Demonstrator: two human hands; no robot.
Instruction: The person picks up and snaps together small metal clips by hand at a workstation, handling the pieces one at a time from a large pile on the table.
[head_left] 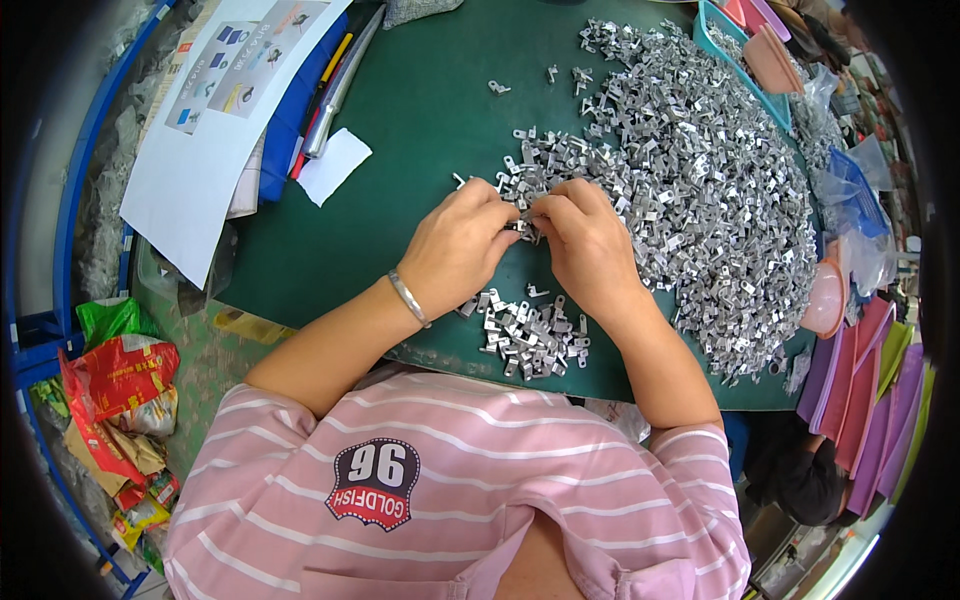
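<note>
Both my hands meet at the near edge of a big heap of small silvery bent metal brackets (720,200) on a dark green table (430,90). My left hand (462,235), with a metal bangle on its wrist, has thumb and fingers pinched together around a small metal bracket (519,226). Close beside it, the fingers of my right hand (588,240) are bent and pinched at the same spot; what they grip is mostly hidden. Between my forearms, near the table's front edge, lies a smaller pile of brackets (535,335).
A few loose brackets (498,88) lie beyond the heap. At the left are a printed sheet (200,150), pens (335,75) and a torn white paper (335,165). A teal basket (745,75) and a pink bowl (826,300) stand along the right side.
</note>
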